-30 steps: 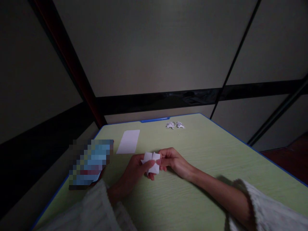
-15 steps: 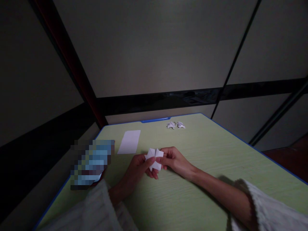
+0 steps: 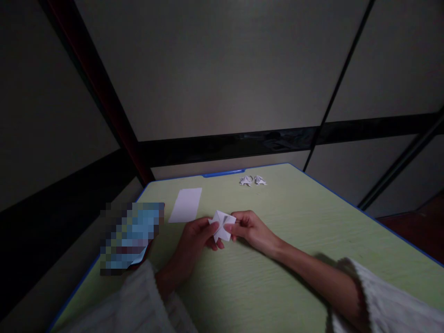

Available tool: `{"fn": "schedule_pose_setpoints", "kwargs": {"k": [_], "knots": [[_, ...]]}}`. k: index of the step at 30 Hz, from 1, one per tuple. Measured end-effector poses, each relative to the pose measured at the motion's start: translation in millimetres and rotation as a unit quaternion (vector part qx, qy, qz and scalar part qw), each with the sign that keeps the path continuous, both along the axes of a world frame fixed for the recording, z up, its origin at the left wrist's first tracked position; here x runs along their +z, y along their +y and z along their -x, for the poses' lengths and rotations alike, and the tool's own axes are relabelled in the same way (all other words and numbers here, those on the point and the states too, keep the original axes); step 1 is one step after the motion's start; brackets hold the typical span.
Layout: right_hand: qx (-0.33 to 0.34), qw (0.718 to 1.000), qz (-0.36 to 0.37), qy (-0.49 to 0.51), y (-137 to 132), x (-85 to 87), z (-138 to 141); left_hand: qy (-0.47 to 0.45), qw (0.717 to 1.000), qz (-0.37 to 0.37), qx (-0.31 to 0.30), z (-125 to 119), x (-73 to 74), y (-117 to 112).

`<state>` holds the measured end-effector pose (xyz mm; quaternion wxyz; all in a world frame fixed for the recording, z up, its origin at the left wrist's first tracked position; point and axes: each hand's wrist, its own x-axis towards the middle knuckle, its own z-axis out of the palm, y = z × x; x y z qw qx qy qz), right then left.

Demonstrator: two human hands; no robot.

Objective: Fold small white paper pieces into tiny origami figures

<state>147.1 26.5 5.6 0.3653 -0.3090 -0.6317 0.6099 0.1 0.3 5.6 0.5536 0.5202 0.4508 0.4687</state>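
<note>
A small white folded paper with pointed flaps is held just above the table between both hands. My left hand pinches its left side, thumb on top and fingers curled underneath. On the right side, my right hand grips it with the thumb pressed on the face and the fingers behind. Creases run toward the middle of the paper. Its underside is hidden.
Two small folded white paper figures stand near the far edge of the pale green table. White paper sheets lie left of centre. A pixelated bluish item rests at the left edge. A cabinet wall rises behind.
My left thumb has slid left, away from the right thumb, showing more of the paper's middle. The flaps have shifted slightly, and both hands still hold the paper.
</note>
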Motion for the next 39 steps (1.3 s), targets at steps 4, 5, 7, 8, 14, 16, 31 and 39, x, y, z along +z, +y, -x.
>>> {"fn": "schedule_pose_setpoints", "kwargs": {"k": [4,5,7,8,14,16,31,39], "knots": [[-0.041,0.995,-0.091,-0.025,0.9,2.4,-3.0,0.058,0.997,-0.018,0.043,-1.0,3.9,0.8],[-0.065,0.989,-0.13,-0.032,0.8,3.5,-4.5,0.071,0.996,-0.023,0.052,-1.6,4.7,0.9],[-0.115,0.968,-0.217,-0.051,0.9,5.6,-8.7,0.095,0.992,-0.03,0.074,-2.4,5.9,1.3],[-0.133,0.954,-0.262,-0.066,1.2,6.3,-11.1,0.105,0.99,-0.028,0.089,-2.5,6.4,1.5],[-0.069,0.83,-0.498,-0.239,7.5,3.4,-22.1,0.153,0.979,-0.033,0.132,0.5,5.0,4.6],[-0.029,0.815,-0.506,-0.282,9.1,1.8,-22.1,0.184,0.973,-0.072,0.116,1.4,2.4,5.8],[0.168,0.818,-0.43,-0.343,12.6,22.0,-40.8,0.554,0.732,-0.372,-0.135,11.3,-4.1,0.0],[0.145,0.812,-0.396,-0.405,11.9,17.0,-47.2,0.569,0.713,-0.379,-0.158,14.2,1.9,-1.3]]}}
